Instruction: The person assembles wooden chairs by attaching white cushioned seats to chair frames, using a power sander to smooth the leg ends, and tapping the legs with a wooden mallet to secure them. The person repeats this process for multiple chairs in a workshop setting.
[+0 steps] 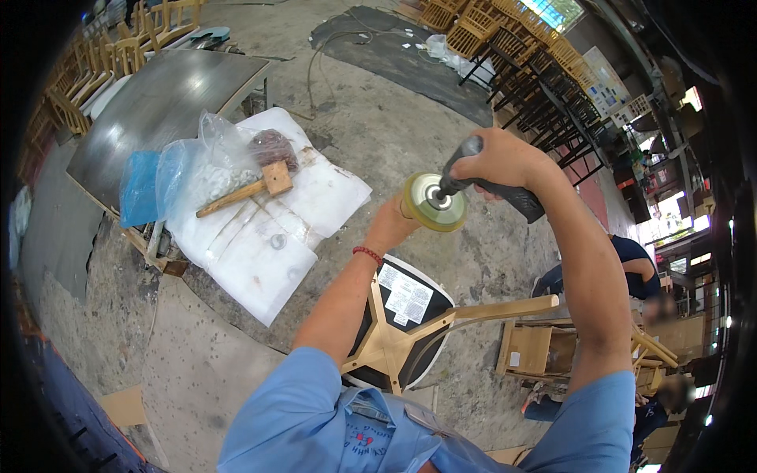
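Concrete workshop floor, stacked chairs along top. Frame centre: right hand [505, 162] clamped round dark handheld sander [473, 185], yellow-green disc raised for access; left hand [394, 223] (mostly hidden) touching disc, grip unclear. Upturned wooden chair [402, 323] below.

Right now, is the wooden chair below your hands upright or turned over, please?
Turned over: the chair shows its black seat underside with paper labels, legs pointing outward.
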{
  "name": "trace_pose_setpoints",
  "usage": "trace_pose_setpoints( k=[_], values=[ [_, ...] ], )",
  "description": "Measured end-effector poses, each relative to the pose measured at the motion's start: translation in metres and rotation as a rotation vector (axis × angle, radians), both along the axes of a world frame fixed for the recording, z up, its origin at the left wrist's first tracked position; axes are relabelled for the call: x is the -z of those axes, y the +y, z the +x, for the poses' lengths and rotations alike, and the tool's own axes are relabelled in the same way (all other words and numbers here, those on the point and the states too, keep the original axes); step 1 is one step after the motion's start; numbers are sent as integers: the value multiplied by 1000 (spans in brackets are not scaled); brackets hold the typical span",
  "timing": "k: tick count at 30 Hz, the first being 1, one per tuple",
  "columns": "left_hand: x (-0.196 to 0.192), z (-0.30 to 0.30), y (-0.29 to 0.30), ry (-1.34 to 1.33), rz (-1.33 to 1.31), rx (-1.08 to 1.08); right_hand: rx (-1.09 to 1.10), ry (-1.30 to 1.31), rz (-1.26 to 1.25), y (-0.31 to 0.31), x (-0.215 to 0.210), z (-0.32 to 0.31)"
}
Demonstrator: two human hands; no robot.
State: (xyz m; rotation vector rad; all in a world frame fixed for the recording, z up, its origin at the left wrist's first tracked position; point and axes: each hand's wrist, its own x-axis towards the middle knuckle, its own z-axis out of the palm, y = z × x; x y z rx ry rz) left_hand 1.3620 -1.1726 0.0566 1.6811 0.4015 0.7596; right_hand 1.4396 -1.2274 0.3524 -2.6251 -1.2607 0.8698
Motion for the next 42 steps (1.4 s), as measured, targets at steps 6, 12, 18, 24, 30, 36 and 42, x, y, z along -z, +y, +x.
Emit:
trace_pose_setpoints(
  k=[6, 12, 18, 24, 30, 36, 42],
  values=[
    [1, 3, 7, -72, 2, -12, 260, 240, 292, -53, 29, 4],
    [5, 4, 8, -274, 139, -34, -7, -150, 268, -48, 42, -12],
    [-14, 0, -4, 149, -106, 25, 82, -388, 214, -45, 19, 42],
    [-1, 1, 4, -66, -113, 19, 10, -52, 197, -28, 9, 1],
    [-5, 0, -1, 43, -57, -17, 64, -237, 111, -11, 13, 23],
    [-11, 0, 3, 41, -78, -24, 42, -151, 214, -26, 7, 30],
    [-8, 0, 2, 26, -115, -28, 139, -102, 176, -14, 17, 13]
  ],
)
